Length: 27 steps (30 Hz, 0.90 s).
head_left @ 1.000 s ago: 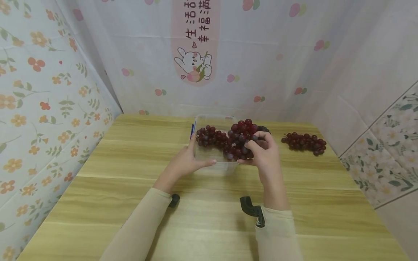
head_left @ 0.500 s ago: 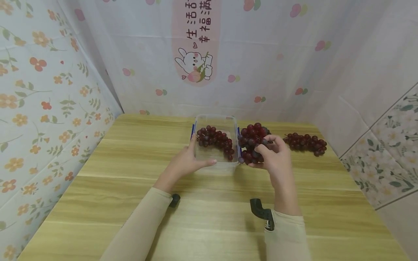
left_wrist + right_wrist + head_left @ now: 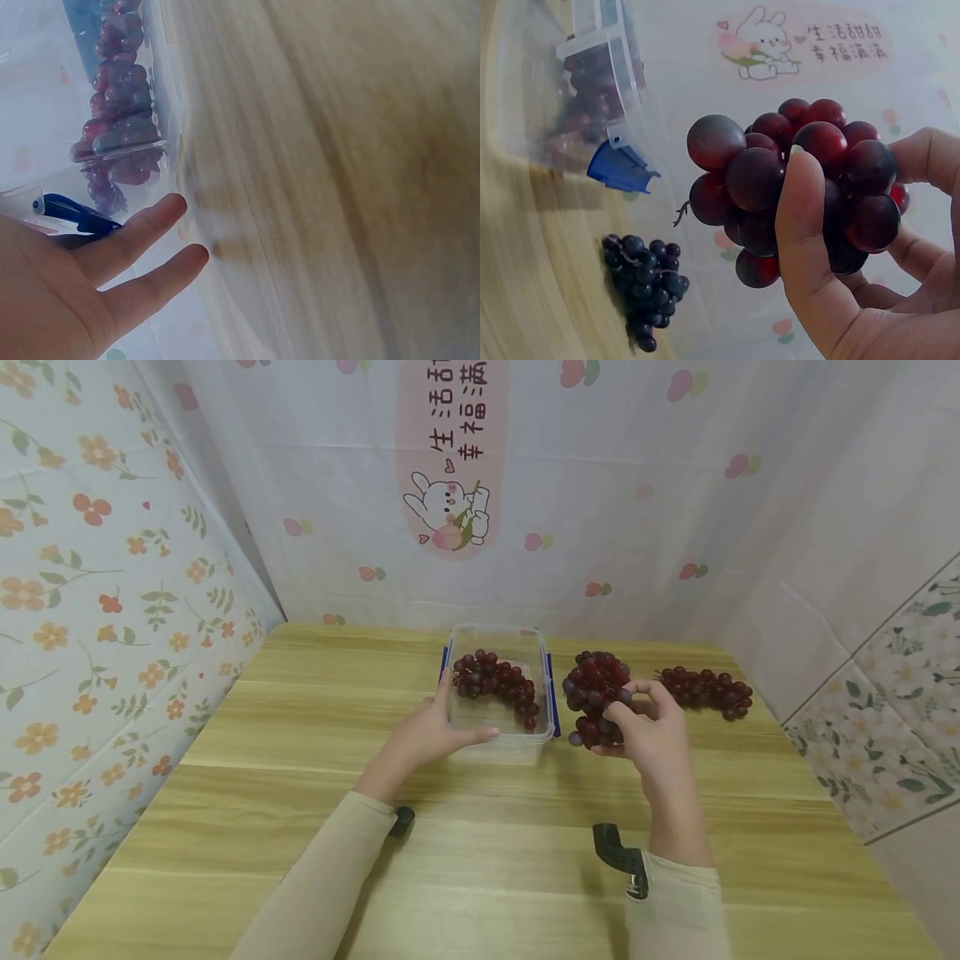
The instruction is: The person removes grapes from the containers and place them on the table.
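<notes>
In the head view my right hand (image 3: 651,727) grips a bunch of red grapes (image 3: 596,685) above the table, to the right of a clear plastic container (image 3: 517,739). The right wrist view shows the thumb (image 3: 810,247) pressed across the front of the held bunch, with other fingers behind it. Inside the container lies another bunch of red grapes (image 3: 498,681). My left hand (image 3: 423,731) rests at the container's left side, its thumb along the near rim. The left wrist view shows straight fingers (image 3: 150,225) beside a blue clip (image 3: 82,214).
A third red bunch (image 3: 705,692) lies on the wooden table (image 3: 495,860) at the right. A dark blue-black bunch (image 3: 645,285) lies near the container and is mostly hidden in the head view. A blue side clip (image 3: 553,697) sticks out to the container's right. A printed curtain (image 3: 630,493) stands behind.
My right hand has moved right with the grape bunch, from over the container to beside it, uncovering the bunch inside and the right clip. My left hand has stayed in place.
</notes>
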Each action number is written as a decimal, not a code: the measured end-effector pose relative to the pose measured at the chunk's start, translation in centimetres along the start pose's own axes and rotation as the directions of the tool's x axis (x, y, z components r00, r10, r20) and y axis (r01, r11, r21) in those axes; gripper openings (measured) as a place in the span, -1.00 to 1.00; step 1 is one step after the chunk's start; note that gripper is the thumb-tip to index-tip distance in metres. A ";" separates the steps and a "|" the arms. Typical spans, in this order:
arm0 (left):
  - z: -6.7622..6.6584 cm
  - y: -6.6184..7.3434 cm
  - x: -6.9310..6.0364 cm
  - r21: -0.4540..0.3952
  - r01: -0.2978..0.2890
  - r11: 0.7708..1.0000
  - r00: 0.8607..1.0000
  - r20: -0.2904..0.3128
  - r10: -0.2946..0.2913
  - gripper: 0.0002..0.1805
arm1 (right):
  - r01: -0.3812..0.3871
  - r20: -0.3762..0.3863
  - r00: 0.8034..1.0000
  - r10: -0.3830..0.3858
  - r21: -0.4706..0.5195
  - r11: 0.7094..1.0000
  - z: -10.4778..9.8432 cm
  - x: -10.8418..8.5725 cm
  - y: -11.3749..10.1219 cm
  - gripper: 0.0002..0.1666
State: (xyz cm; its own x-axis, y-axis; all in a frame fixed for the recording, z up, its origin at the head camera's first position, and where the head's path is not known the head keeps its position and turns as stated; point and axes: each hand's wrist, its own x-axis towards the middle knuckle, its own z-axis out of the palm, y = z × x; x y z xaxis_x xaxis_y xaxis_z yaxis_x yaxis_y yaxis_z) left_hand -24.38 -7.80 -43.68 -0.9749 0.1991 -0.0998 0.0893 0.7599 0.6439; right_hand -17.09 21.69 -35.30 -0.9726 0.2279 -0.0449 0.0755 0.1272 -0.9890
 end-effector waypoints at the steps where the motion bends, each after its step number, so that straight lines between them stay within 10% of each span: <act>1: 0.0 0.0 0.0 0.001 0.001 1.000 1.000 -0.001 -0.001 0.58 | -0.003 0.000 1.000 0.003 -0.009 1.000 -0.1 0.0 0.0 -0.73; 27: -0.1 0.2 -0.1 -0.028 0.006 1.000 1.000 0.006 -0.005 0.51 | -0.031 0.040 0.998 0.047 -0.324 0.946 -1.9 0.2 1.7 -0.62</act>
State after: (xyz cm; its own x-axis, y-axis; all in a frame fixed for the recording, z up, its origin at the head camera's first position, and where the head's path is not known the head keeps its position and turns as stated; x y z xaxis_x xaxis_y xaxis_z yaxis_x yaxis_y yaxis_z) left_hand -24.27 -7.76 -43.50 -0.9741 0.1986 -0.1078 0.0780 0.7433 0.6644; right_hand -16.78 23.76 -36.76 -0.9761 0.1944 -0.0967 0.1728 0.4258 -0.8882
